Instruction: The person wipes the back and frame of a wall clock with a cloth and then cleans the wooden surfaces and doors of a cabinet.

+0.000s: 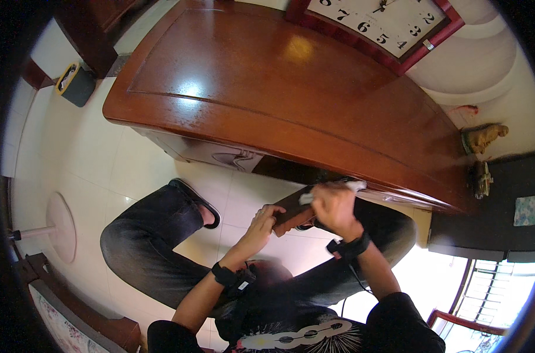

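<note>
Before me is a brown wooden panel (290, 212), possibly an open cabinet door or a drawer part, jutting from the front of a wooden cabinet (249, 75). The fingers of my left hand (259, 227) rest on its near end, with a ring on one finger. My right hand (335, 207), blurred, grips a white cloth or tissue (307, 198) over the panel's far part. Another bit of the white stuff sticks out past the knuckles. A dark opening (285, 170) shows in the cabinet front behind the panel.
A red-framed clock (373, 22) leans at the back of the cabinet top. Figurines (483, 137) stand at the right. My legs (157, 234) spread on either side of the panel. A waste bin (76, 86) and a round stand base (61, 227) are on the left floor.
</note>
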`<state>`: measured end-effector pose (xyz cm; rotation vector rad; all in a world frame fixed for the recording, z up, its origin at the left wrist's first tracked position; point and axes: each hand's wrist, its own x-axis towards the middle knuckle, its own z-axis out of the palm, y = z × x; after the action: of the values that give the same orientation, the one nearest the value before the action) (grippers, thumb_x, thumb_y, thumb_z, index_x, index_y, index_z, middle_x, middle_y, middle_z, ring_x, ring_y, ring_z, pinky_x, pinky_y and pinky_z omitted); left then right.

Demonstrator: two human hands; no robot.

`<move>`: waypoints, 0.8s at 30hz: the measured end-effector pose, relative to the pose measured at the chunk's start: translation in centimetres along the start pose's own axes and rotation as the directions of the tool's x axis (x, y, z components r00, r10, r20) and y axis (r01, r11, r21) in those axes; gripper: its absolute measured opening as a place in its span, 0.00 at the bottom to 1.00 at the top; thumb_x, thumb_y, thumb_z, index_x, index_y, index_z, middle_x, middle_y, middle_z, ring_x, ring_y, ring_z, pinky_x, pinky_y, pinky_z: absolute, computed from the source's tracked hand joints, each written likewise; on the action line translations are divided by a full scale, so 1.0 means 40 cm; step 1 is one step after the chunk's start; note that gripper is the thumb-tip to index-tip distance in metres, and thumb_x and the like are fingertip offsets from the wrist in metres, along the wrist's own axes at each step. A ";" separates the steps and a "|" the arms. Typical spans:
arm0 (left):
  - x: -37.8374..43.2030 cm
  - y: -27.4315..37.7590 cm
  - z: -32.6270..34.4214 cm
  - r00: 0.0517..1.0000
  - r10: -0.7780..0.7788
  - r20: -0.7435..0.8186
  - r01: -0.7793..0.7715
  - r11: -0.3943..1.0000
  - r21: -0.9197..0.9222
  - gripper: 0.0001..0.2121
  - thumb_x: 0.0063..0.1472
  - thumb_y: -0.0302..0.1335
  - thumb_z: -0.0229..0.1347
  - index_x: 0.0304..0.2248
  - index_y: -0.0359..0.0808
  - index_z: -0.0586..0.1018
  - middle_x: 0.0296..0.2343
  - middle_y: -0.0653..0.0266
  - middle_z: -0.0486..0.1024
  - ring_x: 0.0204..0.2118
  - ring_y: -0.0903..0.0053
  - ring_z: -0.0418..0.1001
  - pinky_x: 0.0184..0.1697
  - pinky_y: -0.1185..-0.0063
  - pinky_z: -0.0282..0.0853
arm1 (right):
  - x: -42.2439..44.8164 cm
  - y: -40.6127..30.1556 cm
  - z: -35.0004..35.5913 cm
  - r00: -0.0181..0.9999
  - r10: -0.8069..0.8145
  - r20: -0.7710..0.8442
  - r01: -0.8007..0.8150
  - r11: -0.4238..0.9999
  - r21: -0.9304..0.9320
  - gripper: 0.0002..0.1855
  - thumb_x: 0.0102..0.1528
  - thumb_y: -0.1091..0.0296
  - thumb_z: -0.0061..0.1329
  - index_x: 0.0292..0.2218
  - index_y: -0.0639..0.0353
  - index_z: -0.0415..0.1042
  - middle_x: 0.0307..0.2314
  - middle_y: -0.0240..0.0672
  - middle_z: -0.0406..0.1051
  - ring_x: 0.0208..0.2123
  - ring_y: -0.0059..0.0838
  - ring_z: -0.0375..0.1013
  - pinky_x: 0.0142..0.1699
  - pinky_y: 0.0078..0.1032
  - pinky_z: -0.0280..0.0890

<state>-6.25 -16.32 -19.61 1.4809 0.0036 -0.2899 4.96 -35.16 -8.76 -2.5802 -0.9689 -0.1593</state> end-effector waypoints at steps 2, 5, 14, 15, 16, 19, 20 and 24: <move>0.000 -0.039 0.004 0.999 0.017 -0.038 -0.018 0.999 -0.028 0.17 0.61 0.23 0.36 0.46 0.32 0.70 0.43 0.53 0.69 0.48 0.61 0.65 0.53 0.72 0.59 | -0.010 -0.083 0.039 0.998 -0.065 0.016 0.064 0.996 0.054 0.02 0.44 0.73 0.46 0.23 0.59 0.69 0.17 0.41 0.68 0.20 0.41 0.70 0.29 0.36 0.64; -0.005 0.040 0.002 0.969 -0.248 -0.011 0.226 0.899 -0.374 0.16 0.63 0.25 0.36 0.47 0.32 0.70 0.43 0.59 0.70 0.48 0.69 0.66 0.53 0.76 0.59 | 0.002 -0.190 0.053 0.986 -0.097 -0.137 0.126 0.966 0.227 0.05 0.43 0.73 0.48 0.26 0.61 0.72 0.20 0.40 0.72 0.23 0.39 0.72 0.30 0.33 0.66; 0.009 0.013 -0.021 0.983 -0.163 0.082 0.181 0.931 -0.316 0.14 0.69 0.31 0.39 0.49 0.35 0.68 0.36 0.63 0.74 0.39 0.78 0.71 0.44 0.80 0.65 | -0.005 0.084 0.001 0.996 0.054 -0.072 -0.055 0.998 -0.017 0.07 0.48 0.68 0.46 0.27 0.55 0.76 0.17 0.43 0.71 0.18 0.40 0.71 0.26 0.35 0.66; 0.011 0.016 -0.021 0.982 -0.168 0.082 0.185 0.931 -0.314 0.14 0.68 0.30 0.39 0.49 0.34 0.69 0.37 0.63 0.74 0.39 0.78 0.71 0.44 0.80 0.65 | -0.001 0.076 0.006 0.984 -0.009 -0.179 0.005 1.000 -0.025 0.08 0.49 0.68 0.45 0.27 0.54 0.77 0.16 0.42 0.71 0.16 0.40 0.71 0.24 0.36 0.66; 0.011 0.021 -0.022 0.982 -0.172 0.083 0.190 0.931 -0.311 0.14 0.68 0.30 0.39 0.49 0.34 0.69 0.37 0.63 0.74 0.39 0.78 0.71 0.44 0.80 0.64 | -0.007 0.038 0.007 0.992 0.119 -0.042 -0.120 0.992 -0.033 0.08 0.49 0.67 0.46 0.28 0.55 0.77 0.16 0.42 0.71 0.16 0.41 0.71 0.25 0.37 0.66; 0.006 0.048 -0.023 0.965 -0.237 0.114 0.263 0.848 -0.460 0.16 0.63 0.20 0.39 0.48 0.32 0.70 0.44 0.63 0.70 0.47 0.75 0.67 0.54 0.80 0.58 | -0.029 -0.143 0.080 0.997 -0.059 -0.040 0.063 0.991 0.118 0.07 0.43 0.66 0.50 0.26 0.57 0.73 0.24 0.42 0.74 0.25 0.41 0.73 0.32 0.38 0.67; -0.015 0.050 -0.028 0.991 -0.086 0.106 0.132 0.793 -0.595 0.15 0.62 0.20 0.42 0.48 0.30 0.70 0.43 0.63 0.71 0.47 0.77 0.68 0.54 0.81 0.60 | -0.037 -0.223 0.105 0.995 -0.097 -0.037 0.099 0.994 0.055 0.08 0.42 0.69 0.50 0.28 0.58 0.73 0.23 0.40 0.73 0.26 0.38 0.73 0.32 0.34 0.67; -0.003 -0.017 -0.069 0.981 -0.146 0.125 0.192 0.780 -0.596 0.16 0.60 0.21 0.50 0.49 0.31 0.70 0.42 0.62 0.73 0.46 0.78 0.71 0.51 0.80 0.67 | -0.034 -0.303 0.135 0.977 -0.208 -0.054 0.214 0.963 0.166 0.08 0.44 0.69 0.50 0.29 0.60 0.72 0.29 0.40 0.75 0.32 0.34 0.74 0.39 0.31 0.68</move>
<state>-6.02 -13.65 -20.50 0.8226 0.1611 -0.4423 -4.16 -25.54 -10.30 -2.3080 -1.1893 -0.1709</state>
